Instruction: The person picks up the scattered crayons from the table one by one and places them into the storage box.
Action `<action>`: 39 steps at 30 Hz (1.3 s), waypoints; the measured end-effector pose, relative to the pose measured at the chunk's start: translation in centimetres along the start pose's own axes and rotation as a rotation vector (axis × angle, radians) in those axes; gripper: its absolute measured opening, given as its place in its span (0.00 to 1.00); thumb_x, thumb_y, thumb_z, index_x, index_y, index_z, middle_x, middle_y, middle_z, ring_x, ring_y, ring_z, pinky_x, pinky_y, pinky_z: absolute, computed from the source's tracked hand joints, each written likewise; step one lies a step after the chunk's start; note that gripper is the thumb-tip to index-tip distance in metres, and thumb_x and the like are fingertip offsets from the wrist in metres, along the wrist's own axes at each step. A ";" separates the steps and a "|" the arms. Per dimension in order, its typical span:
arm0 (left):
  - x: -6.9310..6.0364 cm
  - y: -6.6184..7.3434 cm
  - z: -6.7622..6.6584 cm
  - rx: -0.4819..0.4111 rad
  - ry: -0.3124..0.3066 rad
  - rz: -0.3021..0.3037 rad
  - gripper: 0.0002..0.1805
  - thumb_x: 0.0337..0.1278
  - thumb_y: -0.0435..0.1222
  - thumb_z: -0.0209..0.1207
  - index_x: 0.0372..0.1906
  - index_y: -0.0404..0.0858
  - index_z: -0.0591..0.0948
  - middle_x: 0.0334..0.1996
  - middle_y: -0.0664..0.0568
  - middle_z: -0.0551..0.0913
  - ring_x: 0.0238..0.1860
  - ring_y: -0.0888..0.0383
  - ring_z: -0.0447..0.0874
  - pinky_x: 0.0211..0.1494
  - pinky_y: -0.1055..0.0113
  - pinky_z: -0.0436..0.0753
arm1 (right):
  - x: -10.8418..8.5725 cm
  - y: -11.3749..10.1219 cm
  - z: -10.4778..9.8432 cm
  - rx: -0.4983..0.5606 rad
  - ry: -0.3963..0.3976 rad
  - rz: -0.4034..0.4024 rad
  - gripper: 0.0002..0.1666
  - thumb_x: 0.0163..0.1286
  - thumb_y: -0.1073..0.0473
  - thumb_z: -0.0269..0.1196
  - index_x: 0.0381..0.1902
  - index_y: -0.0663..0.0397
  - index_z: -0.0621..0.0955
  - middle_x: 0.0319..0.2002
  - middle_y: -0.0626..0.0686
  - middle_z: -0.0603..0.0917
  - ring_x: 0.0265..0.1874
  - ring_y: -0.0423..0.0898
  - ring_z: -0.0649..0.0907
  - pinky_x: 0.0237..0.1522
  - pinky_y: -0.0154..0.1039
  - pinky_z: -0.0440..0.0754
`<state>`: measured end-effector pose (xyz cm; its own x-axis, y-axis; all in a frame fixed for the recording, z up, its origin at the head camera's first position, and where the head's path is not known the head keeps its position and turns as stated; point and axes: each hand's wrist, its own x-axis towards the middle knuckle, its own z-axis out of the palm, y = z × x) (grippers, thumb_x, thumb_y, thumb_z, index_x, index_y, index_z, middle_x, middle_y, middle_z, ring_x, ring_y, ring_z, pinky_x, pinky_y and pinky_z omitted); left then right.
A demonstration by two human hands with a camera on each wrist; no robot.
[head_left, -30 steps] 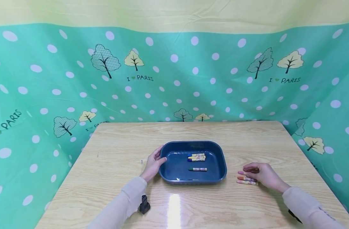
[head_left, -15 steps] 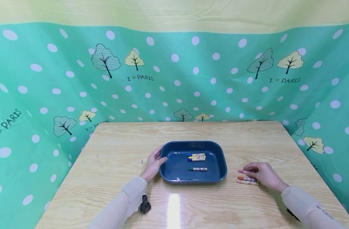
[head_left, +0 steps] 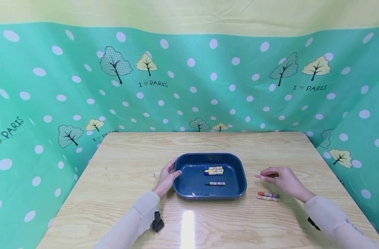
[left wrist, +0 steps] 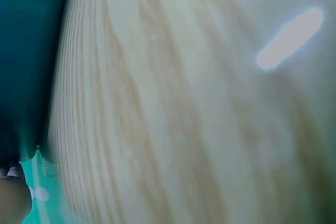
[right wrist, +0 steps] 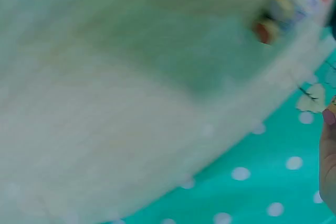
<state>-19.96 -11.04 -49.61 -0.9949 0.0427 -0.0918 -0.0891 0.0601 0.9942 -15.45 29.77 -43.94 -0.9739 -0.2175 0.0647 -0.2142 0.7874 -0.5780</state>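
Observation:
In the head view my left hand [head_left: 167, 179] grips the left rim of a dark blue tray [head_left: 209, 197], thumb over the edge. My right hand [head_left: 285, 182] pinches a pink crayon [head_left: 257, 176] above the table, right of the tray. Below it an orange crayon [head_left: 265, 194] and a light pink one [head_left: 268, 198] lie side by side. Inside the tray are a green crayon [head_left: 215, 184] and a small group of yellow and blue ones [head_left: 213, 170]. The left wrist view shows the tray's side [left wrist: 31, 61] and part of the hand [left wrist: 14, 198]; the right wrist view, blurred crayons [right wrist: 294, 9].
The wooden table [head_left: 139, 148] stands against a green dotted curtain [head_left: 177, 76]. A small pale piece [head_left: 154, 175] lies left of my left hand. Black devices [head_left: 157, 222] show beneath both sleeves.
My right hand has lifted the pink crayon off the table and carried it slightly away from the other two, towards the back. My left hand and the tray have stayed in place.

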 end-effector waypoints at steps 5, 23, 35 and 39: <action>-0.1 0.2 -0.1 -0.008 -0.013 -0.001 0.32 0.53 0.25 0.53 0.66 0.38 0.64 0.66 0.39 0.63 0.65 0.43 0.63 0.67 0.55 0.65 | 0.9 -2.2 -0.5 0.003 0.007 -0.034 0.11 0.57 0.64 0.64 0.39 0.55 0.84 0.37 0.53 0.86 0.37 0.49 0.84 0.36 0.38 0.84; -0.7 0.9 0.0 -0.010 -0.020 -0.004 0.31 0.54 0.25 0.52 0.66 0.38 0.63 0.65 0.38 0.64 0.65 0.43 0.63 0.67 0.54 0.65 | 5.4 -7.6 3.1 0.141 -0.060 -0.074 0.13 0.59 0.66 0.62 0.44 0.58 0.83 0.40 0.54 0.85 0.40 0.47 0.83 0.40 0.38 0.84; -0.4 0.6 0.1 -0.009 -0.016 -0.005 0.32 0.54 0.26 0.52 0.66 0.39 0.63 0.65 0.40 0.64 0.65 0.45 0.63 0.67 0.55 0.65 | 7.2 -9.4 6.6 0.159 -0.061 -0.119 0.11 0.59 0.63 0.63 0.41 0.54 0.84 0.38 0.49 0.86 0.38 0.43 0.83 0.41 0.39 0.84; -0.6 0.9 0.0 -0.011 -0.030 0.005 0.32 0.54 0.26 0.52 0.67 0.38 0.63 0.66 0.39 0.63 0.66 0.44 0.62 0.68 0.54 0.64 | 7.5 -9.8 7.7 0.163 -0.069 -0.118 0.10 0.58 0.63 0.64 0.40 0.53 0.84 0.36 0.48 0.86 0.36 0.40 0.82 0.39 0.36 0.83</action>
<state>-19.43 -10.97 -48.66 -0.9934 0.0731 -0.0882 -0.0848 0.0492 0.9952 -20.07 16.03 -44.04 -0.9344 -0.3456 0.0870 -0.3057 0.6518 -0.6941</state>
